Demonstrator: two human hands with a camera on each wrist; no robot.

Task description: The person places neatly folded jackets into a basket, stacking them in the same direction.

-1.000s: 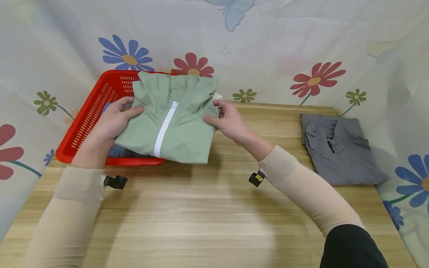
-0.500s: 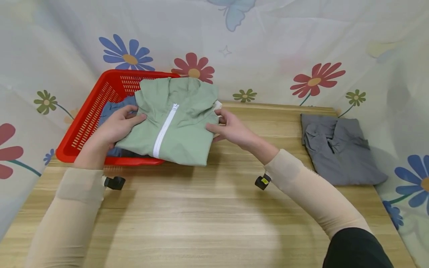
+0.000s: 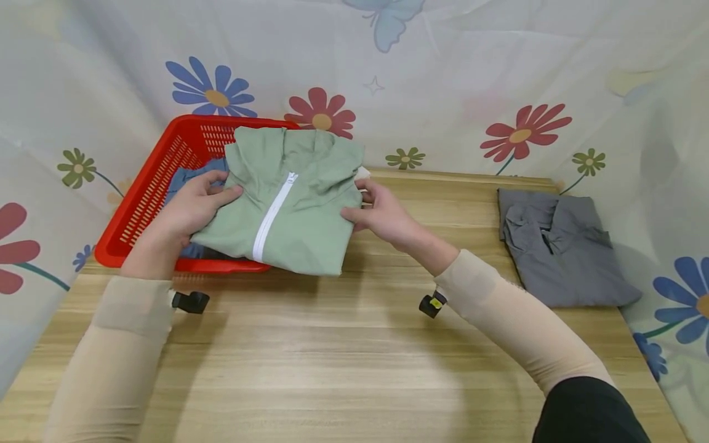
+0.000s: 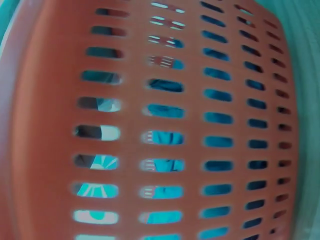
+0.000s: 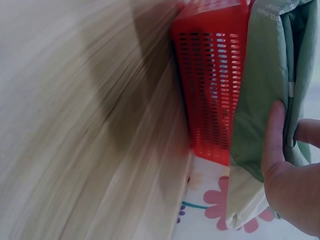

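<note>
Head cam has both hands on the folded green top (image 3: pixel 304 215), which is over the basket (image 3: pixel 221 266). Left hand (image 3: pixel 191 206) pinches its left edge, thumb on top, and right hand (image 3: pixel 384 212) pinches the right edge. That right side sticks out past the basket over the table (image 3: pixel 332 357). Blue clothes (image 3: pixel 183 180) in the basket are mostly hidden by the top and left hand. Gray top (image 3: pixel 565 252) lies folded well apart, far right. Flowery curtain (image 3: pixel 443 74) right behind everything. Left wrist cam's basically all basket wall, blocking the view.

Folded pale-green garment (image 3: pixel 310 227), white zip (image 3: pixel 274 216) uppermost, partly over red basket (image 3: pixel 221 266)
</note>
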